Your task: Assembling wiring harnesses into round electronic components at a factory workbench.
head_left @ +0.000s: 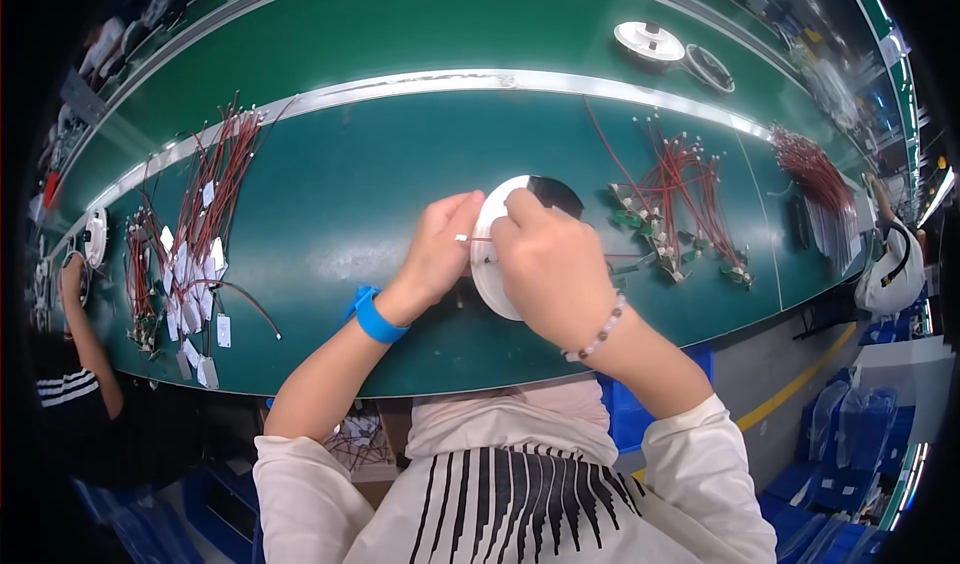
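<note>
Over the near middle of the green table, a white round disc-shaped housing is held up on a tilt, with a black patch at its upper right. My left hand grips the disc's left rim, fingers partly behind it. My right hand is closed in front of the disc, pinching a thin red wire. A small white connector at the wire's end sticks out leftward, close to my left hand. The fingertips of my right hand hide part of the disc and the wire.
Bundles of red wires with small green boards lie to the right, near a further wire bundle. Wires with white tags lie on the left. White round housings sit beyond the metal strip. Another person's arm reaches in at far left.
</note>
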A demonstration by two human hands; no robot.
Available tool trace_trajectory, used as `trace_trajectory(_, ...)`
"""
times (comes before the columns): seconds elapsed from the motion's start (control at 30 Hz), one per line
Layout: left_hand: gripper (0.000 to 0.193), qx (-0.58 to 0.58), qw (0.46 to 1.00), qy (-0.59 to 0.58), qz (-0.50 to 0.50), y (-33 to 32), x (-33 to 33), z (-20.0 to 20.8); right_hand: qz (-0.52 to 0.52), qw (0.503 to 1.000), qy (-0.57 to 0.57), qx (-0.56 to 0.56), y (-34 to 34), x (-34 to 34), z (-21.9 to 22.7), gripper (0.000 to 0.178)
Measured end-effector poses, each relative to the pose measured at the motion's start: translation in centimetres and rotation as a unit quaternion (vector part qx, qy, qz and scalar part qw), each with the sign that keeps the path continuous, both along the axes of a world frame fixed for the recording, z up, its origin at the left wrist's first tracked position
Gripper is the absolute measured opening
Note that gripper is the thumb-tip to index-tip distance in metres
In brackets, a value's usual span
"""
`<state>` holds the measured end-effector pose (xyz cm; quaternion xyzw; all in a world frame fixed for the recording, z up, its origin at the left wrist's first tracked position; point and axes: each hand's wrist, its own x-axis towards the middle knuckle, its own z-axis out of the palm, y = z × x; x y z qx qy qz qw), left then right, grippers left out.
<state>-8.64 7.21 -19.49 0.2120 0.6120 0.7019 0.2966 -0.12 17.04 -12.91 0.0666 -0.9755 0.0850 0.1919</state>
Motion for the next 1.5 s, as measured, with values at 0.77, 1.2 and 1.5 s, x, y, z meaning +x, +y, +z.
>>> trace_trajectory(0.77,0.022,0.078,0.986,-0.126,-0.071,0.4,0.1,0.3,0.100,0.940,0.213,-0.248,3.9,-2.0,-1.9,0.013)
trace_trajectory(1.2,0.022,0.066,0.989,-0.134,0.018,0.6,0.1,-0.3,0.019,0.983,0.099,-0.154,4.9,-0.3,1.4,0.012)
trace_trajectory(1.5,0.023,0.053,0.990,-0.122,0.047,0.8,0.5,0.2,0.052,0.994,0.043,-0.085,4.8,-0.2,0.4,0.006)
